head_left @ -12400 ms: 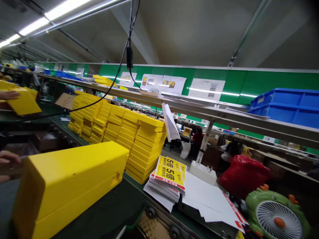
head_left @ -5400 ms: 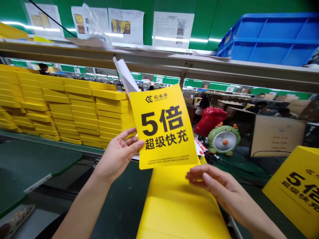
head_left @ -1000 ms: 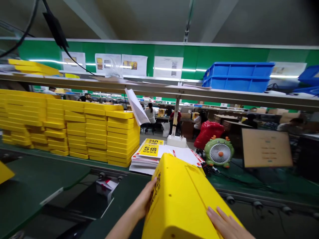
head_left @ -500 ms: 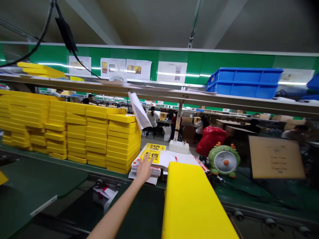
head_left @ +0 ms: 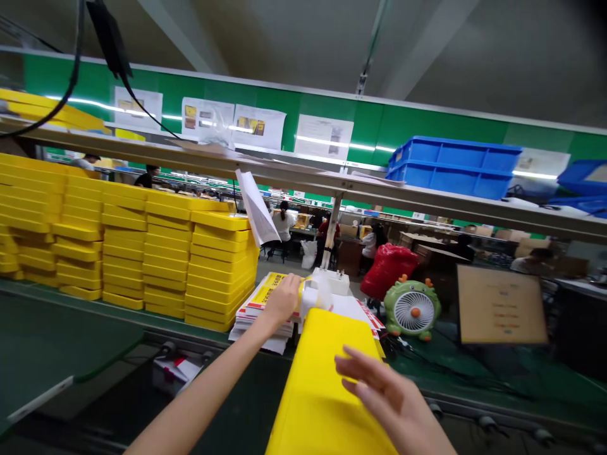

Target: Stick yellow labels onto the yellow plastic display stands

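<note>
My left hand is closed at the stack of printed sheets, pinching the edge of a yellow-and-white printed sheet. That sheet is raised and blurred, partly hidden by the fingers. My right hand hovers over a long yellow box, fingers apart and holding nothing. The box stretches from the near edge of the view toward the paper stack. Yellow printing with black characters shows on the stack's top sheet, left of my left hand.
Tall stacks of flat yellow boxes stand on the left. Behind the papers is a white power strip. Farther right are a green fan and a cardboard panel. A shelf with blue crates crosses above; people sit beyond.
My left hand has gone from lying spread on the printed sheets to closing on one and lifting its edge. My right hand has come into view above the yellow box. The view has shifted slightly.
</note>
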`<state>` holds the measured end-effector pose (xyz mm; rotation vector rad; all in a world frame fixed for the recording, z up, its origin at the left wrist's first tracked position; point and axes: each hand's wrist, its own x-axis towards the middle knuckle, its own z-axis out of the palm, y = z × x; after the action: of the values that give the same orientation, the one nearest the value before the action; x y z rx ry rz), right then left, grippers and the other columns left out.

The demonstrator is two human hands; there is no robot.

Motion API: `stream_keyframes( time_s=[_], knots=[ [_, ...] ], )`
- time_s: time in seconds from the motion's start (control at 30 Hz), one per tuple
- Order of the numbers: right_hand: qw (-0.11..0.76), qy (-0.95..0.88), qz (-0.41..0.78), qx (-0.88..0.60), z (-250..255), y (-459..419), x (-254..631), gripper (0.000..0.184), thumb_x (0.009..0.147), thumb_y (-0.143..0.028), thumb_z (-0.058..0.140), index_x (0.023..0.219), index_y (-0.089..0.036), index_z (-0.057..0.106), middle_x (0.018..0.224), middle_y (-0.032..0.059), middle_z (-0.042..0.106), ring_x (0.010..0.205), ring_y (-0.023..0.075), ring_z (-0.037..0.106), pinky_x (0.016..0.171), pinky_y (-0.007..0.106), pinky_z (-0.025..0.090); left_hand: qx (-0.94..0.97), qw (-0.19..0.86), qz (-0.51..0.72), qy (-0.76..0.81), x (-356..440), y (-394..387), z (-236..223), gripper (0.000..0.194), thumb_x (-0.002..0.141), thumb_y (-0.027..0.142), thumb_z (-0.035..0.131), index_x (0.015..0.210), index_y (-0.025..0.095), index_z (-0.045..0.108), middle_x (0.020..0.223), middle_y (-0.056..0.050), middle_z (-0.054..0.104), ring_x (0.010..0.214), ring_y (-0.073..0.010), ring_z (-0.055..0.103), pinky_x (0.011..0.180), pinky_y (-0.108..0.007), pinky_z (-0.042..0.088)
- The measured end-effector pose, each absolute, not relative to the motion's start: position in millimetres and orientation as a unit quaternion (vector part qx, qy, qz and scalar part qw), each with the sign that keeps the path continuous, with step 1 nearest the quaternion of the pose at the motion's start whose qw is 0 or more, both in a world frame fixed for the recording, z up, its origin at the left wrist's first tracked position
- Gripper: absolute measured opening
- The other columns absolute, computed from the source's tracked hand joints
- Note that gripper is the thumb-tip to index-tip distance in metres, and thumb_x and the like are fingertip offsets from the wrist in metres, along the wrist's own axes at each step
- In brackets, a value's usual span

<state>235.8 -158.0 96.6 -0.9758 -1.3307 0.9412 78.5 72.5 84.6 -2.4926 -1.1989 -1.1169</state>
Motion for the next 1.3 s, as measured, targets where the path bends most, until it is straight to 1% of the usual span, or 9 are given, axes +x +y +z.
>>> stream_keyframes(
  time_s=[0.1, 0.2, 0.33, 0.53, 0.63, 0.77, 0.9, 1.17, 1.3],
  knots=[
    [0.640, -0.418, 0.560, -0.320, 105.6, -142.0, 241.2, 0.057, 0.068, -0.047, 0.073, 0.118, -0.022, 0.058, 0.124, 0.0144, 0.059, 0.109, 0.0298, 0.059, 0.092, 0.046, 0.048, -0.872, 0.121, -0.389, -0.272, 94.0, 7.4, 102.6, 0.025, 0.093, 0.010, 0.033, 0.112, 0.009, 0.049, 0.122, -0.015, 0.052, 0.120, -0.0202, 0.044, 0.104, -0.036, 0.038],
    [0.680, -0.389, 0.581, -0.221, 104.5, -136.1, 241.2, 0.039, 0.073, -0.038, 0.071, 0.108, -0.024, 0.062, 0.119, 0.0087, 0.063, 0.107, 0.0250, 0.059, 0.087, 0.038, 0.052, -0.884, 0.167, -0.417, -0.129, 92.1, -52.9, 106.3, 0.023, 0.095, 0.013, 0.034, 0.110, 0.009, 0.050, 0.125, -0.014, 0.054, 0.125, -0.0217, 0.041, 0.107, -0.040, 0.037],
    [0.744, -0.300, 0.555, -0.223, 94.1, -144.3, 240.1, 0.020, 0.073, -0.023, 0.073, 0.091, -0.026, 0.065, 0.093, 0.0004, 0.071, 0.089, 0.0164, 0.066, 0.080, 0.027, 0.054, -0.872, 0.202, -0.443, -0.053, 77.3, -85.3, 105.3, 0.023, 0.095, 0.010, 0.033, 0.109, 0.006, 0.051, 0.119, -0.016, 0.059, 0.123, -0.0230, 0.045, 0.103, -0.043, 0.042],
    [0.725, -0.329, 0.561, -0.227, 92.4, -165.8, 248.3, 0.052, 0.071, -0.026, 0.074, 0.117, -0.031, 0.051, 0.117, 0.0041, 0.062, 0.105, 0.0263, 0.059, 0.077, 0.046, 0.057, -0.875, 0.238, -0.421, -0.031, 73.4, -82.8, 93.0, 0.024, 0.093, 0.010, 0.034, 0.104, 0.008, 0.055, 0.119, -0.016, 0.059, 0.120, -0.0221, 0.048, 0.106, -0.041, 0.039],
    [0.722, -0.287, 0.566, -0.276, 87.0, -167.8, 257.5, 0.043, 0.073, -0.025, 0.073, 0.112, -0.026, 0.054, 0.111, 0.0039, 0.065, 0.098, 0.0231, 0.062, 0.072, 0.043, 0.060, -0.902, 0.228, -0.365, -0.022, 75.5, -89.4, 90.5, 0.021, 0.092, 0.008, 0.037, 0.101, 0.006, 0.057, 0.118, -0.018, 0.060, 0.120, -0.0256, 0.048, 0.106, -0.046, 0.037],
    [0.716, -0.260, 0.584, -0.280, 70.7, -164.0, 268.2, 0.022, 0.073, -0.023, 0.072, 0.092, -0.018, 0.065, 0.093, 0.0037, 0.072, 0.094, 0.0229, 0.065, 0.083, 0.041, 0.057, -0.931, -0.026, -0.328, -0.159, 82.2, -102.8, 95.8, 0.020, 0.093, 0.015, 0.039, 0.104, 0.013, 0.055, 0.106, -0.010, 0.065, 0.099, -0.0209, 0.062, 0.090, -0.038, 0.050],
    [0.721, -0.303, 0.558, -0.278, 60.2, -163.8, 266.1, 0.027, 0.072, -0.026, 0.073, 0.098, -0.020, 0.068, 0.102, 0.0047, 0.071, 0.098, 0.0236, 0.064, 0.091, 0.038, 0.053, -0.843, -0.304, -0.354, -0.269, 93.6, -114.2, 105.9, 0.021, 0.089, 0.035, 0.053, 0.105, 0.023, 0.059, 0.099, -0.001, 0.067, 0.090, -0.0152, 0.062, 0.080, -0.025, 0.050],
    [0.667, -0.386, 0.395, -0.500, 51.9, -172.5, 267.4, 0.040, 0.064, -0.044, 0.076, 0.092, -0.016, 0.073, 0.106, 0.0077, 0.069, 0.117, 0.0311, 0.052, 0.105, 0.040, 0.039, -0.806, -0.368, -0.395, -0.245, 99.6, -122.6, 116.1, 0.021, 0.089, 0.030, 0.051, 0.092, 0.021, 0.070, 0.087, 0.001, 0.070, 0.076, -0.0151, 0.061, 0.066, -0.022, 0.043],
    [0.654, -0.441, 0.322, -0.523, 55.2, -170.9, 269.8, 0.043, 0.062, -0.044, 0.076, 0.096, -0.018, 0.072, 0.111, 0.0067, 0.067, 0.121, 0.0312, 0.048, 0.110, 0.040, 0.031, -0.774, -0.481, -0.344, -0.226, 97.4, -111.9, 116.6, 0.026, 0.088, 0.031, 0.051, 0.081, 0.014, 0.070, 0.075, -0.001, 0.068, 0.067, -0.0137, 0.056, 0.059, -0.021, 0.038]
  ],
)
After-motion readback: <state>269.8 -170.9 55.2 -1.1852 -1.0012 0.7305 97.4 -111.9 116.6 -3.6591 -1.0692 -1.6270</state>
